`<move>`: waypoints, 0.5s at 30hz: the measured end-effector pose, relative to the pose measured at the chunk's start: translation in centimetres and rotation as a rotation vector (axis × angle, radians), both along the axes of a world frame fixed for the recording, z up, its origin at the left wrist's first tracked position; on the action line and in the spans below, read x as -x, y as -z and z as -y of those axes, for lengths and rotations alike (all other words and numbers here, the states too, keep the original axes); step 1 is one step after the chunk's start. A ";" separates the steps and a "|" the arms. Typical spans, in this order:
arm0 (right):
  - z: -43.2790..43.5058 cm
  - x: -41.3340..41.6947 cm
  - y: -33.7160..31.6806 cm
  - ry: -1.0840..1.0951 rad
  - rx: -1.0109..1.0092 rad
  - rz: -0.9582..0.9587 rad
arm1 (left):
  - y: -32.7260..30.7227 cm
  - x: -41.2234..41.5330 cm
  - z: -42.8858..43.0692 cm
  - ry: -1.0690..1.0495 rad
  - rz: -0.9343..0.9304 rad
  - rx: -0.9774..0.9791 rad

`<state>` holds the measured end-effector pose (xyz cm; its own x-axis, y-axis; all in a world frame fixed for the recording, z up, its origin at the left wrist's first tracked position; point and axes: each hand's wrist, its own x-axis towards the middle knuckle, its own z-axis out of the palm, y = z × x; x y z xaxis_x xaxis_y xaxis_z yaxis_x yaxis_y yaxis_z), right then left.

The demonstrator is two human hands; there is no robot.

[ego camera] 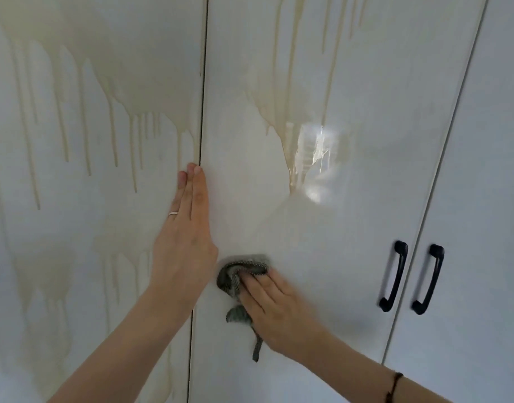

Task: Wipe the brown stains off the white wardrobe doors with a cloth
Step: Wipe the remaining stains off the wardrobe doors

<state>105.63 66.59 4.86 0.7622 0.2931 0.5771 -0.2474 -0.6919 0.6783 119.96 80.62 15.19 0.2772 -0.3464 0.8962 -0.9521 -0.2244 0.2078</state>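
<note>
- The left hand (pixel 188 228) lies flat on the left door (pixel 90 199), fingertips up, along the gap to the middle door (pixel 351 228).
- The right hand (pixel 276 309) presses the cloth (pixel 238 277) against the middle door, low and just right of the left hand.
- Stains (pixel 127 91) run down the left door and the middle door's upper part.
- Two handles (pixel 392 276) stand side by side right of the cloth, either side of the gap to the right door (pixel 482 228).

Soft daylight, glare patch (pixel 313 152) mid-door
</note>
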 end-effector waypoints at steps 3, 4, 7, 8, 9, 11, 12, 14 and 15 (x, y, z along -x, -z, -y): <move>1.9 0.6 -7.9 -0.004 -0.058 0.289 | 0.1 -0.6 -0.3 0.000 0.000 -0.023; 2.6 0.8 -11.4 0.040 -0.139 0.490 | 0.1 -0.6 -0.3 -0.004 0.001 -0.022; 3.1 0.9 -17.9 0.101 -0.354 0.834 | 0.2 -0.2 -0.1 -0.027 0.002 -0.036; 2.6 0.1 -18.0 0.105 -0.382 0.871 | 0.2 -0.1 -0.1 -0.028 -0.007 -0.041; 2.0 -0.8 -17.1 0.125 -0.367 0.858 | 0.1 -0.1 -0.1 -0.023 -0.014 -0.046; 0.2 -3.0 -12.3 0.142 -0.276 0.695 | 0.1 -0.3 -0.2 -0.023 0.008 -0.052; -0.7 -3.9 -9.0 0.103 -0.210 0.548 | 0.1 -0.5 -0.3 -0.025 0.022 -0.052; -1.8 -4.1 -3.4 0.002 -0.094 0.212 | 0.2 -0.8 -0.5 -0.012 0.026 -0.046; -1.7 -3.6 -2.1 -0.013 -0.032 0.073 | 0.2 -0.9 -0.6 0.001 0.007 -0.044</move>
<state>109.20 68.32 6.93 0.7142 0.2827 0.6403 -0.2866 -0.7165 0.6360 120.88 81.18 14.95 0.2707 -0.3858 0.8819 -0.9537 -0.2323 0.1911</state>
